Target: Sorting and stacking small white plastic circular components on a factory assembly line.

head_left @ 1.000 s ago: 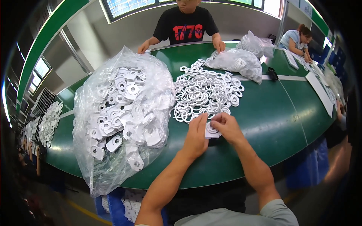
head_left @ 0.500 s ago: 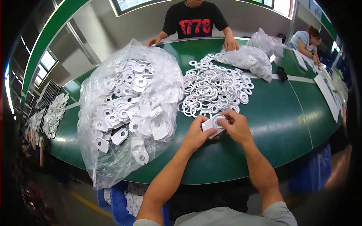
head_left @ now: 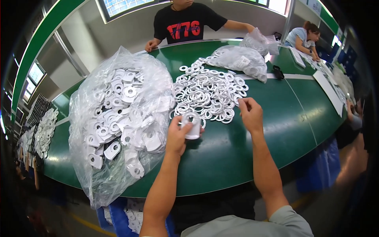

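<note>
My left hand (head_left: 177,136) grips a white plastic part (head_left: 192,126) with a rounded end and a round opening, held tilted up over the table. To its right, my right hand (head_left: 251,114) has thumb and fingers pinched together at the right edge of a pile of white rings (head_left: 209,93). Whether a ring sits between those fingertips is too small to make out. Left of my hands lies a large clear plastic bag (head_left: 158,75), spread wide, with many white flat parts (head_left: 128,94) that have round holes.
A filled clear bag (head_left: 241,61) lies behind the rings on the green table (head_left: 272,146). Across the table stands a person in a black shirt (head_left: 185,23); another person (head_left: 302,39) leans at the far right. A blue bin (head_left: 120,217) with white parts stands below the front edge.
My hands have parted: the left moved left with the white part, the right went up to the ring pile. The person opposite now reaches toward the far bags. The view has shifted slightly.
</note>
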### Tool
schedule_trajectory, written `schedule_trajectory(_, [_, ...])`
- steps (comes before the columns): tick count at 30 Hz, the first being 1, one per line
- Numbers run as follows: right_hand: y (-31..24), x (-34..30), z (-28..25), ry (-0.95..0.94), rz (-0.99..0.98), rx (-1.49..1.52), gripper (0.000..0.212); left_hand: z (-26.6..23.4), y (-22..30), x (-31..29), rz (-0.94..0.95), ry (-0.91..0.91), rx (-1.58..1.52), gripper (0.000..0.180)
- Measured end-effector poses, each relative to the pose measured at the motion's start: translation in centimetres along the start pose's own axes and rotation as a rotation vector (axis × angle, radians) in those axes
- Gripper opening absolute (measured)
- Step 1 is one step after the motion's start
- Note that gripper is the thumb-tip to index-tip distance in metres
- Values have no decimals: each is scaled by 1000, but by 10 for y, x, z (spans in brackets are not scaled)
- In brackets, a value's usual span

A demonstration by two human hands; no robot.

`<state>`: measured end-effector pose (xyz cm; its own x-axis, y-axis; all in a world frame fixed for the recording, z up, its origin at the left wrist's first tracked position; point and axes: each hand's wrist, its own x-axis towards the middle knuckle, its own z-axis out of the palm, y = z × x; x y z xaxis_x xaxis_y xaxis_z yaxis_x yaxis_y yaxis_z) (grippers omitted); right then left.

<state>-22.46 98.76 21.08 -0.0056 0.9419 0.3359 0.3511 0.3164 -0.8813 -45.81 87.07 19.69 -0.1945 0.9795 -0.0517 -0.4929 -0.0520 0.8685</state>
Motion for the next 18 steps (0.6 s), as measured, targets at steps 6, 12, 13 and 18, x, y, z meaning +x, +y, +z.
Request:
schedule_trajectory(6, [48, 22, -3, 62, -90, -392, 34, 1, -2, -1, -23, 81, 53, 26])
schedule_trajectory(12, [55, 31, 15, -32, -41, -518, 50, 1, -9, -2, -67, 34, 137, 26])
schedule_trajectory(13, [58, 31, 15, -26, -86, -518, 51, 0, -9, -2, -59, 20, 119, 26])
schedule_trajectory(18, [64, 34, 2, 26, -115, -457, 48, 7, -11, -2, -48, -78, 89, 31])
